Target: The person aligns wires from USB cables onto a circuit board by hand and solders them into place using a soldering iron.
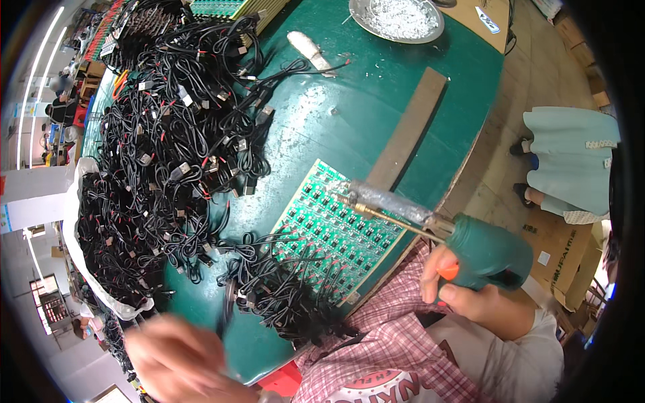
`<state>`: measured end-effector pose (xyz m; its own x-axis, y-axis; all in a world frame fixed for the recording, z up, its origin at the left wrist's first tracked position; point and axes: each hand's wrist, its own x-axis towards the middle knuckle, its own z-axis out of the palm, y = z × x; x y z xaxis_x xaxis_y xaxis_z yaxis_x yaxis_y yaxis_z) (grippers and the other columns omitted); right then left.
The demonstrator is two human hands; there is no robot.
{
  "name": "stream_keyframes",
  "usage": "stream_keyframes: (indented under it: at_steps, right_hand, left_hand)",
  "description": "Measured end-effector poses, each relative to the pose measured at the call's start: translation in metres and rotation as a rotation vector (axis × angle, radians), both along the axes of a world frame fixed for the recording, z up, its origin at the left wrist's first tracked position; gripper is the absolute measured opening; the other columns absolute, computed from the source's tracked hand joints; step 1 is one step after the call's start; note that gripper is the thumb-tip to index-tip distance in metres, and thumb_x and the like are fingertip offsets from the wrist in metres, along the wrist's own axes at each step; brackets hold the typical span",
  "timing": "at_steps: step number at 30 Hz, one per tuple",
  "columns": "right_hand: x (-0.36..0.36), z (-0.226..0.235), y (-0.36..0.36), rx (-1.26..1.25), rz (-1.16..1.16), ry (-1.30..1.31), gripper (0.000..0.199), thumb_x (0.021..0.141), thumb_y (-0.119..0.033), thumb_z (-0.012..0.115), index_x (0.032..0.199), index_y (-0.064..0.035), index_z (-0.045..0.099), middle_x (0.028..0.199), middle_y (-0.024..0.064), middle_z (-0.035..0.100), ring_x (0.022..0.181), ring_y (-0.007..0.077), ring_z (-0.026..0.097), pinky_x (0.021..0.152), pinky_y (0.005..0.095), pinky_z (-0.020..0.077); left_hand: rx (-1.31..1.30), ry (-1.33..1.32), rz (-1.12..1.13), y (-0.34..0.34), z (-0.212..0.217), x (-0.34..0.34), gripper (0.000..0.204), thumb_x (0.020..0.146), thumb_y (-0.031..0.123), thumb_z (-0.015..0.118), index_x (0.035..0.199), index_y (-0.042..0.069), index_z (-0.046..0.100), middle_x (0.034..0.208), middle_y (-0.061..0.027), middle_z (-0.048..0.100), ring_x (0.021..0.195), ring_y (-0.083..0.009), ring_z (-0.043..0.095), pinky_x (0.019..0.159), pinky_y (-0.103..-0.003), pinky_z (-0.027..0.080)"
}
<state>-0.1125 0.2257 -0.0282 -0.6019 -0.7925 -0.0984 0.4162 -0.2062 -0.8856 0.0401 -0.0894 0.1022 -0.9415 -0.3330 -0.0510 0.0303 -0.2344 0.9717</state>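
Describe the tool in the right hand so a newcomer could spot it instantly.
Start at the green table, then find the green circuit panel at its near edge. Over the panel's right corner, the right hand holds a teal soldering gun: the only pistol-shaped item, with an orange trigger and a long metal tip.

Brown cardboard box, floor right

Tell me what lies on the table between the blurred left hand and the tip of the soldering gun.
In the head view, black cables lie over the green circuit board, between the left hand and the soldering gun.
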Motion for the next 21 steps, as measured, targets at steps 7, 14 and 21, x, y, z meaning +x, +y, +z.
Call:
stream_keyframes:
  at_steps: [7,14,21]
  right_hand:
    - [0.013,0.005,0.012,0.148,0.083,-0.14,0.037,0.096,-0.006,0.061,0.131,-0.0135,0.051,0.106,0.0163,0.062,0.083,0.0231,0.067,0.075,0.039,0.0555]
    - [0.017,0.007,0.041,0.516,0.302,0.127,0.029,0.084,-0.009,0.074,0.112,-0.0115,0.069,0.093,0.0025,0.072,0.079,0.0178,0.071,0.066,0.0359,0.0581]
    - [0.028,-0.016,0.084,0.542,0.418,0.991,0.038,0.074,-0.03,0.082,0.107,-0.0131,0.073,0.091,0.0067,0.072,0.073,0.025,0.07,0.055,0.0366,0.0551]
  left_hand:
    - [-0.554,-0.723,-0.05,0.1,-0.081,-0.029,0.009,0.091,0.003,0.074,0.092,-0.001,0.066,0.076,-0.0077,0.067,0.063,-0.012,0.06,0.059,-0.029,0.049]
    - [-0.81,-0.618,0.068,0.11,-0.108,-0.02,0.011,0.09,0.002,0.073,0.096,-0.003,0.065,0.074,-0.01,0.069,0.063,-0.0122,0.065,0.061,-0.027,0.052]
    - [-0.944,-0.667,0.141,0.121,-0.112,-0.023,0.014,0.088,0.002,0.075,0.091,-0.002,0.062,0.078,-0.0142,0.07,0.064,-0.0225,0.07,0.061,-0.033,0.055]
